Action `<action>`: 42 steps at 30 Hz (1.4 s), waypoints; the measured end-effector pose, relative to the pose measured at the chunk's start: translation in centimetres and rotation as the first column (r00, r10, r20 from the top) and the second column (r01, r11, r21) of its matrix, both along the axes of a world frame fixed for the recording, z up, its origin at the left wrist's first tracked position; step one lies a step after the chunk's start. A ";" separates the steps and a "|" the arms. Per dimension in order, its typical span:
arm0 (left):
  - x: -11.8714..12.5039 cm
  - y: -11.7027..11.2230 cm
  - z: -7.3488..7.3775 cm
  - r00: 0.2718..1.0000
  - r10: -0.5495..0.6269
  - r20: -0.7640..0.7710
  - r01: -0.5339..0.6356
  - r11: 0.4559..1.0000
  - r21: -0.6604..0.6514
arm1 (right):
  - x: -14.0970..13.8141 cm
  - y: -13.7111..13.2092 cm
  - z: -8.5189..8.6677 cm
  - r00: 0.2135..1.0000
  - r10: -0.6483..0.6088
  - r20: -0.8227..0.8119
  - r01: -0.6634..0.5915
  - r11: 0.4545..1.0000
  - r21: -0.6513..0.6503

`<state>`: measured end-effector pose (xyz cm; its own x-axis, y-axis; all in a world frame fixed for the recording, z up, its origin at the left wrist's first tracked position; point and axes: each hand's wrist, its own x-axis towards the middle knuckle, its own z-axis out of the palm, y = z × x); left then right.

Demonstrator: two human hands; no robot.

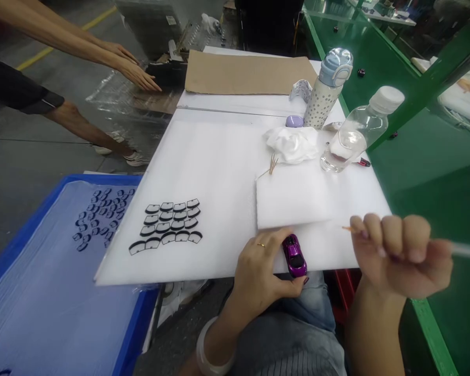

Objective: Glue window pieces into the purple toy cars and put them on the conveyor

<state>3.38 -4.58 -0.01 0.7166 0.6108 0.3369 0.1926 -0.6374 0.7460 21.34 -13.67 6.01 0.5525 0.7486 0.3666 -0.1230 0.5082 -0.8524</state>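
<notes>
My left hand (260, 269) grips a small purple toy car (294, 255) at the near edge of the white foam board (219, 162). My right hand (399, 256) is raised to the right in a fist, pinching a thin wooden stick (348, 228) whose tip pokes out to the left. Rows of small black-rimmed window pieces (168, 225) lie on the board to the left of my left hand. A smaller white foam pad (297, 201) sits just beyond the car.
A blue tray (35, 292) with more small dark pieces (102, 216) stands at the left. A dotted flask (327, 89), clear bottle (356, 136), crumpled tissue (293, 143) and loose sticks (273, 165) sit far right. Another person's arms (102, 52) reach in top left. Green bench (426, 156) right.
</notes>
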 end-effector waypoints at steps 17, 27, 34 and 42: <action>0.4 0.2 0.3 0.997 0.026 0.079 -0.025 1.000 -0.017 | -3.8 2.4 -1.7 0.797 0.466 -0.384 -0.439 0.884 0.161; 0.4 0.3 0.2 0.995 0.033 0.098 -0.032 0.999 -0.012 | -3.4 2.0 -2.0 0.785 0.505 -0.358 -0.492 0.860 0.133; 0.4 0.3 0.2 0.995 0.032 0.091 -0.031 0.999 -0.010 | -3.5 2.1 -2.0 0.790 0.511 -0.339 -0.501 0.857 0.124; 0.3 0.3 0.2 0.997 0.021 0.074 -0.021 1.000 -0.004 | -3.7 2.0 -2.2 0.811 0.480 -0.334 -0.469 0.875 0.119</action>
